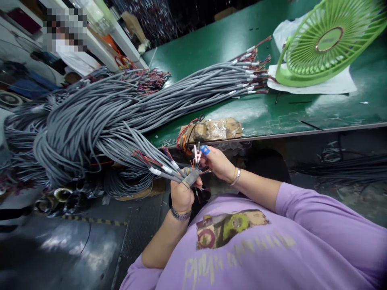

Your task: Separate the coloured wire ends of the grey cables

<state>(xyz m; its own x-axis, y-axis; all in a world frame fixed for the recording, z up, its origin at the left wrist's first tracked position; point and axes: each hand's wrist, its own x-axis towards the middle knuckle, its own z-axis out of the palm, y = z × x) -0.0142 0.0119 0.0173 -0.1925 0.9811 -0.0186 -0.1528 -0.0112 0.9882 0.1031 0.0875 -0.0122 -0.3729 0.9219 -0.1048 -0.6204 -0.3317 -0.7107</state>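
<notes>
My left hand (182,196) is wrapped around the ends of several grey cables (169,170), close to the bench's front edge. A grey wrapping (191,178) shows at that hand, seemingly around its thumb. Thin coloured wires stick out past the grip. My right hand (220,164), with blue tape (204,150) on a digit, is closed at these wire tips. Just beside its fingertips is a small pale pink clip-like piece (197,154); whether the fingers touch it I cannot tell. White bands mark some cable ends, where red, green and blue wires fan out.
A large heap of grey cables (90,108) covers the left of the green bench (187,54). A small motor-like device (200,131) sits on taped cardboard (225,128) at the front edge. A green fan (329,44) stands right. A person (74,56) is at the far left.
</notes>
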